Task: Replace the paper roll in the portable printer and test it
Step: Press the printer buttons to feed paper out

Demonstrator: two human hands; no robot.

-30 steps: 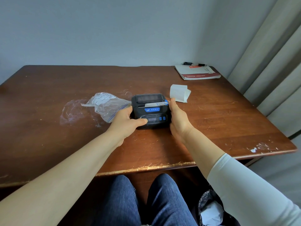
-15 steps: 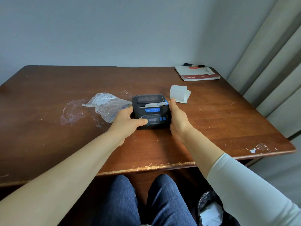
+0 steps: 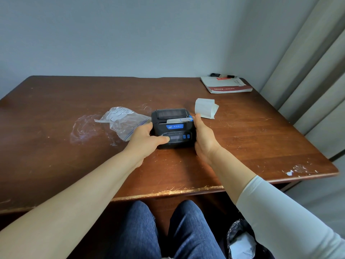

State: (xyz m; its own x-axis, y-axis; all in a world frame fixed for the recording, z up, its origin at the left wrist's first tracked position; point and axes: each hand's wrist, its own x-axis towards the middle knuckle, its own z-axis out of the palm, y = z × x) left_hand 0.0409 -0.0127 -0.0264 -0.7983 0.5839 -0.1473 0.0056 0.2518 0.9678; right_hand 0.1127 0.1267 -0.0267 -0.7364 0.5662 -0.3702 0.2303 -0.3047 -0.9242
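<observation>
A small black portable printer (image 3: 172,126) with a blue label and two blue buttons sits on the brown wooden table (image 3: 242,146). Its lid looks closed, and a short strip of white paper with blue tape pokes out of the slot. My left hand (image 3: 144,140) grips the printer's left side, thumb pressed on the front panel. My right hand (image 3: 202,136) clasps the right side, fingers running up along the edge. A white paper roll (image 3: 205,108) lies just behind my right fingertips.
A clear zip bag (image 3: 124,121) and crumpled clear wrap (image 3: 84,129) lie left of the printer. A red-and-white booklet (image 3: 225,84) with a black pen (image 3: 222,75) rests at the far right corner. Curtains hang on the right. A bin with a black liner (image 3: 240,240) stands under the table.
</observation>
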